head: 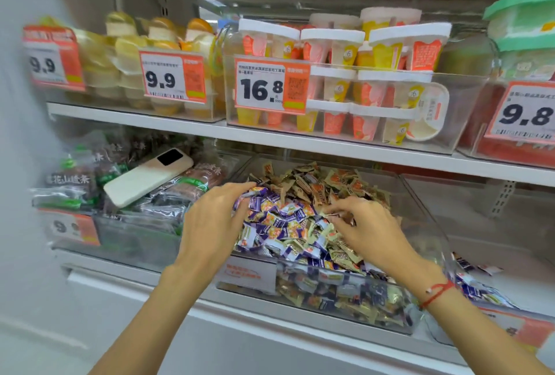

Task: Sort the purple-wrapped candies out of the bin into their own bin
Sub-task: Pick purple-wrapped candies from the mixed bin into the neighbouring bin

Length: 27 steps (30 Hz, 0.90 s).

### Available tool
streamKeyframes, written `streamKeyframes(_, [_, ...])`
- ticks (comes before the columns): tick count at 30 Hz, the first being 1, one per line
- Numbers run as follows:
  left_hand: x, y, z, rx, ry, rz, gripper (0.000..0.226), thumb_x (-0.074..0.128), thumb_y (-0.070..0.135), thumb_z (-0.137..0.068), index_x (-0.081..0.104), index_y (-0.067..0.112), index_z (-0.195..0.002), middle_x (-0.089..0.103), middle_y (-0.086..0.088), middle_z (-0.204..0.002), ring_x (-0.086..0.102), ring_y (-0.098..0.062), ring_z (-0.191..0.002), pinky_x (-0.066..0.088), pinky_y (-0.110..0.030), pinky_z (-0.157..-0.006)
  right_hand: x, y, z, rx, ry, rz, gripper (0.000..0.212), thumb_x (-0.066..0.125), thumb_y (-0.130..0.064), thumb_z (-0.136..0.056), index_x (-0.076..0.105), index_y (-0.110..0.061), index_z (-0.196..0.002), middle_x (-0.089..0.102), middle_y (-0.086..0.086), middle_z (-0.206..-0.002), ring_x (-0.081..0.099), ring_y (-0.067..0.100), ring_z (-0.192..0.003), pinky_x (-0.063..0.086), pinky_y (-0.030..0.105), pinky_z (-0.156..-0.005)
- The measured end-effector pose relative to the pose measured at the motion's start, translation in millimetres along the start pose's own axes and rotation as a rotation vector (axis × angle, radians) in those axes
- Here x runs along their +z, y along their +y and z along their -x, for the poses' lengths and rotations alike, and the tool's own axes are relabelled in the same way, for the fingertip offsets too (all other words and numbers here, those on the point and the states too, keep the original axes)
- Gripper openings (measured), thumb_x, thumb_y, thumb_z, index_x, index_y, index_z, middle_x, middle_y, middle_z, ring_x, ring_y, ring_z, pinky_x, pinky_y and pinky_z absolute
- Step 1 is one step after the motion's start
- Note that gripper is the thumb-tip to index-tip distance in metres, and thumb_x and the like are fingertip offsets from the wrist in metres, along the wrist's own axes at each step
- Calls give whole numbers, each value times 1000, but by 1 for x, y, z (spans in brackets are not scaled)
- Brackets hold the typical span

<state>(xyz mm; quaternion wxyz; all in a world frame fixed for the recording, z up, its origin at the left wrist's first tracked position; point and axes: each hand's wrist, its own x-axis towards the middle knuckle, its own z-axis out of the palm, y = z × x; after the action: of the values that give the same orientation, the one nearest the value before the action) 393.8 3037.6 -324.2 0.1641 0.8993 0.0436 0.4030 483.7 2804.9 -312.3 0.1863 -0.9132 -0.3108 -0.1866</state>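
My left hand (214,221), fingers spread, touches the purple candies (271,218) at the mixed bin (420,203) left side; my right hand (365,229) pinches toward them; their own bin (510,257) lies right.

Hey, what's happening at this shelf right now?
A person is sorting wrapped candies in a clear bin on the lower shelf. Their left hand rests on the heap of purple-wrapped candies, while the right hand picks among the gold-wrapped candies beside them. The two kinds are still mixed in the bin. A few purple ones already lie in the neighbouring bin to the right. A white phone lies on the packets to the left.
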Motion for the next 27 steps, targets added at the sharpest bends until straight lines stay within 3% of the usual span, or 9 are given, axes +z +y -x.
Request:
streamKeyframes(3, [1,-3,-1,-30,-74,-8,32,55,30,-95,60,32,-127,70,6,-110,66,-17,-85,39,-26,-57,15,-19,-25,-113,42,-52,24,54,-21,-97,67,-25,-116,66,-6,-115,63,12,-96,53,30,-78])
streamKeyframes(5, [5,1,-2,1,-135,-42,34,53,32,-96,57,33,-130,69,5,-115,67,-20,-89,48,-32,-64,29,-29,-41,-143,-28,-46,29,49,-19,-99,63,-21,-125,62,-1,-126,58,18,-113,50,33,-91])
streamKeyframes(8, [13,6,-8,33,-185,-104,35,50,28,-98,55,33,-132,65,6,-122,64,-20,-100,49,-34,-75,42,-37,-51,-101,-437,-40,52,46,-36,-99,33,-25,-149,27,6,-156,24,25,-144,27,39,-114])
streamKeyframes(10, [21,9,-12,103,-245,-282,34,48,22,-98,56,33,-130,68,3,-112,61,-20,-101,43,-31,-81,42,-34,-48,-75,-558,12,63,48,-45,-96,22,-29,-152,20,5,-158,18,24,-146,23,43,-116])
streamKeyframes(14, [30,12,-20,150,-337,-431,28,47,20,-97,63,31,-118,69,0,-99,59,-23,-96,27,-33,-86,37,-27,-32,-163,-354,197,44,52,-44,-94,49,-29,-135,54,3,-128,51,25,-119,41,46,-96])
streamKeyframes(19, [40,11,-25,219,-564,-343,49,41,41,-99,32,31,-146,42,3,-145,41,-21,-130,29,-37,-101,26,-21,-24,-180,-296,262,31,57,-31,-95,55,-27,-125,62,-1,-110,57,22,-106,21,50,-114])
streamKeyframes(21, [41,11,-26,236,-608,-365,56,43,50,-96,29,32,-148,41,4,-146,38,-21,-131,30,-37,-103,19,-17,-18,-179,-266,204,31,58,-33,-94,58,-27,-125,66,-3,-110,62,20,-101,28,46,-114])
streamKeyframes(25, [43,16,-24,243,-489,-317,40,54,43,-93,51,37,-133,63,5,-123,55,-19,-114,39,-31,-88,1,-7,6,-143,-138,101,35,62,-35,-92,61,-29,-127,72,-4,-103,64,11,-78,48,28,-79])
streamKeyframes(27, [41,18,-22,203,-453,-276,36,58,42,-92,57,36,-127,68,5,-111,61,-19,-104,41,-28,-74,-4,-1,19,-87,-32,-1,35,67,-33,-87,65,-31,-122,73,-6,-105,66,7,-78,50,23,-77])
